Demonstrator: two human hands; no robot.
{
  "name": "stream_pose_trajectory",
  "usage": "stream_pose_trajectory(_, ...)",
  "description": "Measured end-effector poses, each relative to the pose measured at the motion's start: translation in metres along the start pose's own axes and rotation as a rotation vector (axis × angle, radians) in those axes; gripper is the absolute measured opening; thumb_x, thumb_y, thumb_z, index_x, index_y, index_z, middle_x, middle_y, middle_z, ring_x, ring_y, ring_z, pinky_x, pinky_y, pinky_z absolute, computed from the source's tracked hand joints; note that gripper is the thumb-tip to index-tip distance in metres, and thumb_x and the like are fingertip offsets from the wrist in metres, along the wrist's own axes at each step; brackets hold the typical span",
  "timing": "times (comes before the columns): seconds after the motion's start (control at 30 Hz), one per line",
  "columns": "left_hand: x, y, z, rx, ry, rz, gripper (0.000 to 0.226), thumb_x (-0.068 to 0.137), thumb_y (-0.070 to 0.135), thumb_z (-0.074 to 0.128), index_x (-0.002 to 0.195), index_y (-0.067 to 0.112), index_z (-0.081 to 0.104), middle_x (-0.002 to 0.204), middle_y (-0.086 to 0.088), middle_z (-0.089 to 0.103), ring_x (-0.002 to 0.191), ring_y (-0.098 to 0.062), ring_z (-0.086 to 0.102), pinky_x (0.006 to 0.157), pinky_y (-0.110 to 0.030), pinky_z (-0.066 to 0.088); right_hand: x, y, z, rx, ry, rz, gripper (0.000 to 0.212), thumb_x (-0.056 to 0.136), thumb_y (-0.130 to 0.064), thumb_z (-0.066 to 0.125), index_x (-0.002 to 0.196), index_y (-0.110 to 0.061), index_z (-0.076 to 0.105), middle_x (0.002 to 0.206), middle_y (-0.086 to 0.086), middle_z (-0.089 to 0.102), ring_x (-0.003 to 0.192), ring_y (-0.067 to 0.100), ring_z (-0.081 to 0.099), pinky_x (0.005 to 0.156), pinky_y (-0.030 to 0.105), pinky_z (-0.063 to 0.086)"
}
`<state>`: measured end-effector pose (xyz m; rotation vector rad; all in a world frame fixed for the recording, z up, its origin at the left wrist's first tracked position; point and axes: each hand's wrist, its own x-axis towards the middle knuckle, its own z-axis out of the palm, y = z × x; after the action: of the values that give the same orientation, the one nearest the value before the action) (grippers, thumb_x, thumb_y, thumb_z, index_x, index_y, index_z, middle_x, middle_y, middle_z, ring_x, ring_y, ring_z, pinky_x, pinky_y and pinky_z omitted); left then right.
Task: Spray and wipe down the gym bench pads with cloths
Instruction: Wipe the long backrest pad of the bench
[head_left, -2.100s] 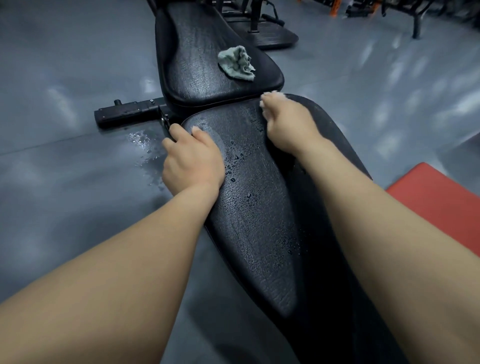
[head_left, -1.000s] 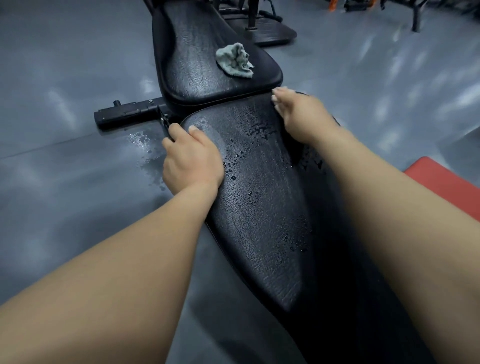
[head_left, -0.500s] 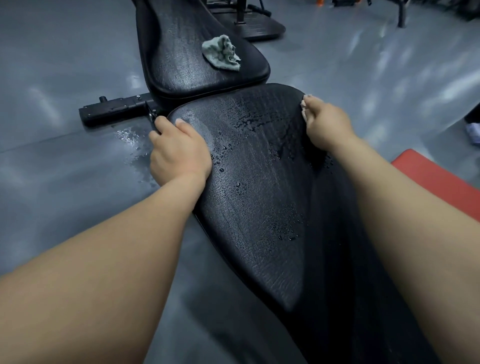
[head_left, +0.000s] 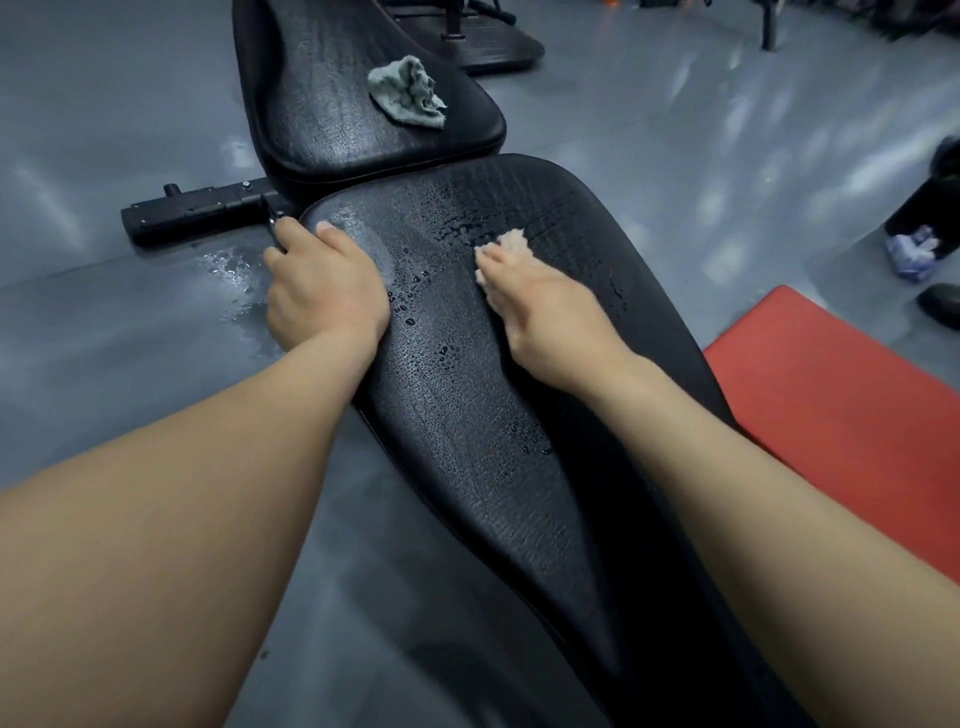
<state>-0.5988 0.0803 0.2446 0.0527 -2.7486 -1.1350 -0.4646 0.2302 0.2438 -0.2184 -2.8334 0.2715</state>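
The near black bench pad (head_left: 467, 415) is wet, with droplets across its upper half. My left hand (head_left: 322, 291) grips the pad's left edge, thumb on top and fingers curled over the side. My right hand (head_left: 540, 301) holds a pale crumpled cloth (head_left: 511, 243) pressed onto the pad near its middle; only the cloth's front shows past my fingers. Beyond the gap lies the far black pad (head_left: 322, 104), with a grey-green cloth (head_left: 408, 91) bunched on its right side. No spray bottle is in view.
A black frame bar (head_left: 192, 210) sticks out left between the pads, with spray droplets on the grey floor (head_left: 234, 270) beside it. A red pad (head_left: 831, 405) lies at the right. A person's legs and shoes (head_left: 914, 249) stand at the far right edge.
My right hand slid with the pale cloth from the pad's right edge leftward to its middle. My left hand kept its grip on the left edge.
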Motion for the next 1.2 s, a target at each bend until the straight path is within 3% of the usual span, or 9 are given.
stream_pose_trajectory(0.27, 0.001, 0.0, 0.001, -0.009, -0.005, -0.005, 0.045, 0.107, 0.04, 0.027, 0.138, 0.013, 0.045, 0.139, -0.02, 0.053, 0.12, -0.045, 0.056, 0.094, -0.047, 0.043, 0.064, 0.02, -0.004, -0.077, -0.074, 0.031, 0.042, 0.109, -0.023, 0.038, 0.149, -0.012, 0.042, 0.157, 0.008, 0.042, 0.142, 0.034, 0.042, 0.109, 0.047, 0.042)
stream_pose_trajectory(0.43, 0.002, 0.0, -0.001, -0.013, -0.014, -0.008, 0.044, 0.107, 0.039, 0.027, 0.139, 0.013, 0.044, 0.139, -0.019, 0.053, 0.121, -0.042, 0.056, 0.093, -0.045, 0.043, 0.073, 0.001, 0.004, -0.107, 0.011, 0.002, 0.014, 0.102, -0.015, 0.038, 0.111, -0.013, 0.048, 0.118, 0.01, 0.05, 0.104, 0.032, 0.054, 0.083, 0.046, 0.051)
stream_pose_trajectory(0.5, 0.002, 0.0, -0.002, -0.019, -0.021, -0.009, 0.044, 0.108, 0.039, 0.027, 0.138, 0.013, 0.044, 0.14, -0.019, 0.053, 0.121, -0.043, 0.056, 0.093, -0.045, 0.043, 0.048, -0.008, 0.009, -0.065, 0.032, -0.084, 0.018, 0.103, -0.015, 0.04, 0.117, -0.012, 0.052, 0.12, 0.009, 0.051, 0.11, 0.031, 0.055, 0.091, 0.043, 0.051)
stream_pose_trajectory(0.6, 0.001, -0.001, -0.002, -0.024, -0.027, -0.007, 0.044, 0.108, 0.039, 0.027, 0.138, 0.013, 0.044, 0.139, -0.019, 0.052, 0.12, -0.043, 0.057, 0.092, -0.045, 0.042, 0.014, -0.018, 0.013, -0.039, -0.002, -0.183, 0.04, 0.108, -0.017, 0.041, 0.145, -0.005, 0.048, 0.151, 0.008, 0.049, 0.148, 0.028, 0.035, 0.121, 0.035, 0.032)
stream_pose_trajectory(0.67, 0.001, -0.001, -0.001, -0.022, -0.025, -0.001, 0.043, 0.108, 0.039, 0.028, 0.137, 0.012, 0.045, 0.138, -0.019, 0.052, 0.119, -0.042, 0.057, 0.091, -0.045, 0.042, 0.018, -0.014, 0.013, -0.039, -0.032, -0.176, 0.043, 0.109, -0.02, 0.041, 0.15, -0.007, 0.044, 0.158, 0.007, 0.043, 0.151, 0.026, 0.031, 0.123, 0.037, 0.029)
stream_pose_trajectory(0.83, 0.0, -0.001, -0.001, -0.034, -0.024, -0.01, 0.04, 0.107, 0.039, 0.029, 0.131, 0.012, 0.047, 0.134, -0.019, 0.054, 0.117, -0.043, 0.058, 0.088, -0.046, 0.043, 0.084, -0.005, 0.013, -0.058, -0.03, -0.107, 0.042, 0.107, -0.016, 0.041, 0.148, -0.008, 0.045, 0.156, 0.008, 0.044, 0.147, 0.028, 0.037, 0.12, 0.037, 0.033)
stream_pose_trajectory(0.9, 0.0, 0.0, -0.001, -0.035, -0.021, -0.005, 0.039, 0.107, 0.038, 0.03, 0.13, 0.012, 0.047, 0.134, -0.019, 0.055, 0.116, -0.043, 0.058, 0.088, -0.047, 0.043, 0.104, -0.011, 0.011, -0.031, -0.027, -0.079, 0.028, 0.1, -0.011, 0.041, 0.125, -0.01, 0.055, 0.134, 0.01, 0.056, 0.13, 0.032, 0.052, 0.109, 0.043, 0.043)
stream_pose_trajectory(1.0, 0.0, 0.0, -0.002, -0.036, -0.02, -0.012, 0.038, 0.107, 0.038, 0.031, 0.131, 0.013, 0.047, 0.134, -0.018, 0.055, 0.116, -0.043, 0.059, 0.087, -0.046, 0.043, 0.104, -0.023, 0.009, -0.054, 0.063, -0.125, 0.017, 0.093, -0.009, 0.037, 0.096, -0.021, 0.048, 0.105, 0.002, 0.05, 0.101, 0.032, 0.057, 0.093, 0.045, 0.051)
stream_pose_trajectory(1.2, -0.001, 0.0, -0.002, -0.05, -0.024, -0.005, 0.04, 0.107, 0.038, 0.031, 0.134, 0.014, 0.046, 0.133, -0.017, 0.054, 0.113, -0.044, 0.059, 0.079, -0.046, 0.039, 0.044, -0.026, -0.003, 0.084, 0.061, -0.221, 0.029, 0.104, -0.013, 0.05, 0.13, -0.006, 0.062, 0.137, 0.016, 0.044, 0.11, 0.014, 0.059, 0.104, 0.018, 0.044)
